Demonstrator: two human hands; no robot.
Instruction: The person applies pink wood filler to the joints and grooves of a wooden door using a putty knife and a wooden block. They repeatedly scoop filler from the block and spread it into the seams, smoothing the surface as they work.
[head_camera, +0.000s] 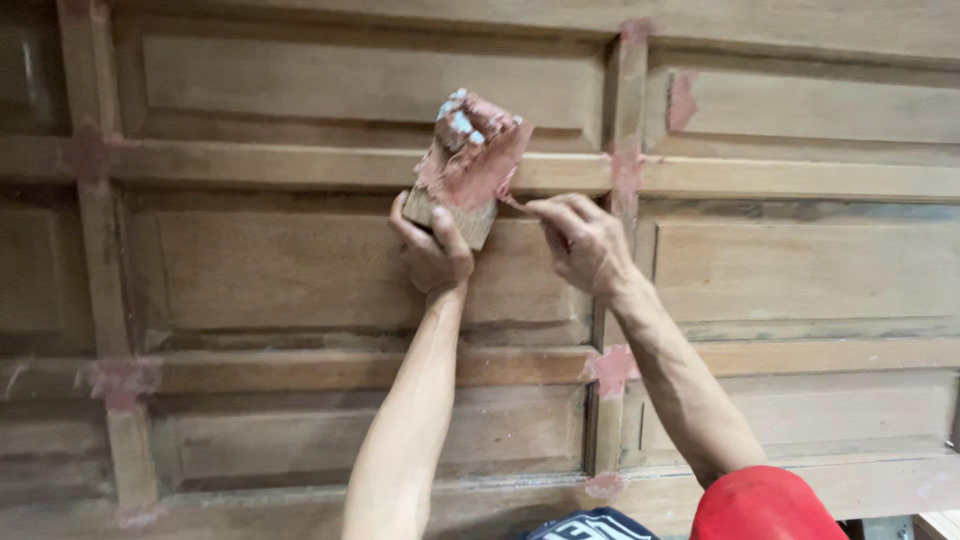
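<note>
Wooden block (462, 170), rectangular, its upper face caked with reddish-pink filler and a few pale blue flecks; held upright and slightly tilted in front of a large panelled wooden door (300, 270) that fills the view. Left hand (430, 250): closed around the lower end of the block, fingers wrapped about its bottom corner, forearm rising from below. Right hand (585, 243): just right of the block, thumb and forefinger pressed together on a thin small tool (512, 201) whose tip touches the block's filler-coated right edge; what kind of tool it is cannot be told. Door, behind the block: raised rectangular panels set between horizontal rails and vertical stiles, bare brownish wood. Patches of the same reddish filler (612, 368) mark the joints: one below and right of the block, others on the stile to its right, and several far to its left at the crossings of the left stile. Below the block, at the lower frame edge, a red rounded item (765, 503) and a dark printed cloth (590, 525), near the right forearm.
</note>
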